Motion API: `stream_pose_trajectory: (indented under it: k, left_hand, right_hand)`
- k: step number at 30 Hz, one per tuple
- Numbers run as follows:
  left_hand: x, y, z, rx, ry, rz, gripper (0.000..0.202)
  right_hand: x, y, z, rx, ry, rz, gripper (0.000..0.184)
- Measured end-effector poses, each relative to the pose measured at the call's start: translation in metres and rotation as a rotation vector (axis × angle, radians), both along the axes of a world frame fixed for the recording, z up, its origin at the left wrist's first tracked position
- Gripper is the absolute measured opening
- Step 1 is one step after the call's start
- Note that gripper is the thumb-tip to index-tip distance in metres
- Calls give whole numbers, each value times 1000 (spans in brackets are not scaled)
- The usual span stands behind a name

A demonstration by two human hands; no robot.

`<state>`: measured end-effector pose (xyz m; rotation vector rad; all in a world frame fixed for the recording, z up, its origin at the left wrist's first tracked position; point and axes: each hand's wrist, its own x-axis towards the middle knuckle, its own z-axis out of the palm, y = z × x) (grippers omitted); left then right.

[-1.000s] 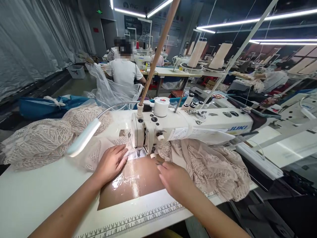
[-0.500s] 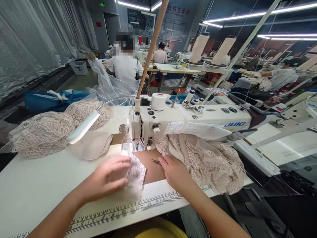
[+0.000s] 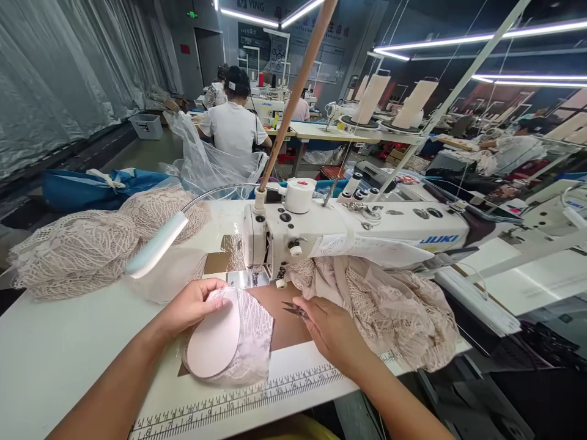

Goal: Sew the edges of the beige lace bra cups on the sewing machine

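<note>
"Pinching the cup pad [image 3: 213, 345] by its upper rim, the left hand [image 3: 197, 304] holds it just inside the sewing table's [image 3: 87, 333] near edge. What could go wrong?"

"Nicking, I'd say. The right hand [image 3: 332, 330] grips thread snips [image 3: 296, 310], blades parted and pointing toward the lace [image 3: 257, 339] beside the pad; a careless swing could cut it."

"Anything else?"

"A loose thumb could let the pad slide toward that edge."

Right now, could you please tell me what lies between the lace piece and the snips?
Only a bare stretch of brown panel shows between the lace piece and the snips in the head view.
</note>
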<state>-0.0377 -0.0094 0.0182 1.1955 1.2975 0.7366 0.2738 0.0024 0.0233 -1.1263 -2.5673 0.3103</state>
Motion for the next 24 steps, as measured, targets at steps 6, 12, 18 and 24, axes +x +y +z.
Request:
stream_pose_trajectory:
  k: [6,12,18,24]
  left_hand:
    - [2,-5,-2,-87,-168,-3,29]
    - [9,-6,0,-42,-218,-110,27]
    - [13,-7,4,30,-181,-198,28]
    - [16,-6,3,50,-137,-171,33]
  right_hand:
    - [-29,0,10,-226,102,113,40]
    - [-57,16,10,-335,273,150,35]
    - [-63,27,1,-493,487,253,38]
    - [-59,26,-2,-502,382,250,41]
